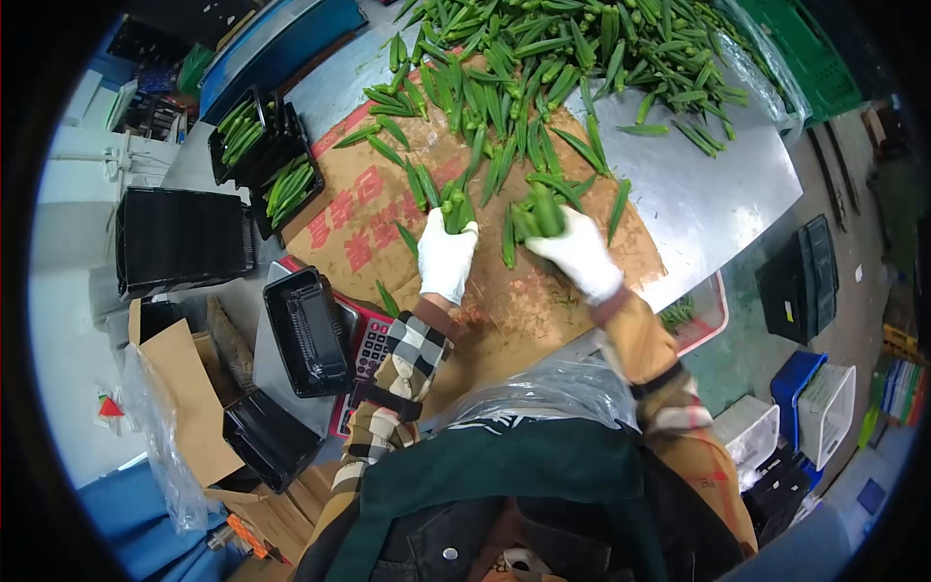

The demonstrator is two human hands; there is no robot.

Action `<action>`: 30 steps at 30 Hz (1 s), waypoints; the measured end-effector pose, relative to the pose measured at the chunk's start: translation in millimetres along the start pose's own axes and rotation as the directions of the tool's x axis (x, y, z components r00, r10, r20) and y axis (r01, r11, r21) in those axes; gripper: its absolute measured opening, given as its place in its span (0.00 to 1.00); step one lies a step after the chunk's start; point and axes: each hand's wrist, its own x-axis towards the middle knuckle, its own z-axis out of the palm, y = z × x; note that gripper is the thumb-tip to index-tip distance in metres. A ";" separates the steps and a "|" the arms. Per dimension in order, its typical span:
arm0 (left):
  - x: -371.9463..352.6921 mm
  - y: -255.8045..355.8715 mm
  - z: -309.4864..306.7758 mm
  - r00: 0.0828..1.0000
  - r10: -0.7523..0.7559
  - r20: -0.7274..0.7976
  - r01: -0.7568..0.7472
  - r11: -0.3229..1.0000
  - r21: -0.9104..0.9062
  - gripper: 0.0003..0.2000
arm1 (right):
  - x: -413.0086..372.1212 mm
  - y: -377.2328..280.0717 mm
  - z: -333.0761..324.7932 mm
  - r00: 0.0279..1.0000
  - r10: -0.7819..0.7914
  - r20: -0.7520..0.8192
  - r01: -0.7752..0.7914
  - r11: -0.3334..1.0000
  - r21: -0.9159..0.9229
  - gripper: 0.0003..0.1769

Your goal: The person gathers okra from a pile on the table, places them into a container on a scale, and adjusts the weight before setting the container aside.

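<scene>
A big heap of green okra (543, 58) spreads from the far side of the table down onto a flattened cardboard sheet (572, 320). My left hand (447, 258), in a white glove, is closed around a few okra pods (457, 210) at the near edge of the heap. To its right, my gloved right hand (580, 254) grips a bunch of okra (539, 213), slightly blurred by motion. Loose pods lie around both hands. An empty black plastic tray (308, 332) sits on a red scale (372, 347) left of my left forearm.
Black trays filled with okra (291, 189) stand at the left, near a stack of black trays (184, 241). An open cardboard box (184, 398) is below them. A green crate (800, 48) stands at the far right; a red-rimmed basket (716, 315) is beside the table's right edge.
</scene>
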 end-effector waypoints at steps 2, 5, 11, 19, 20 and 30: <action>-1.5 13.6 -6.8 0.999 -0.049 0.000 0.049 0.989 0.141 0.17 | -45.6 -33.7 -65.1 0.952 0.233 0.200 -0.241 0.970 0.020 0.28; 10.5 2.8 1.3 1.000 -0.011 -0.001 0.011 0.945 0.328 0.20 | -107.2 -2.3 -165.1 0.880 0.378 0.288 -0.369 0.925 -0.088 0.26; 16.5 -3.8 29.4 0.972 0.232 -0.028 -0.156 0.735 0.660 0.19 | -111.8 14.5 -179.8 0.925 0.325 -0.195 -0.351 0.929 -0.118 0.20; -14.9 14.4 48.3 0.975 0.197 0.108 -0.224 0.863 0.452 0.21 | 19.3 50.5 -74.0 0.836 -0.039 -0.548 -0.263 0.848 -0.461 0.30; -22.6 14.6 54.6 0.971 0.194 0.142 -0.239 0.818 0.523 0.22 | 26.2 53.0 -67.2 0.821 -0.070 -0.566 -0.311 0.776 -0.548 0.31; -7.2 -9.6 27.8 0.982 -0.025 0.188 0.098 0.915 -0.392 0.20 | 3.5 42.1 -71.1 0.965 0.190 -0.179 -0.146 0.961 0.237 0.21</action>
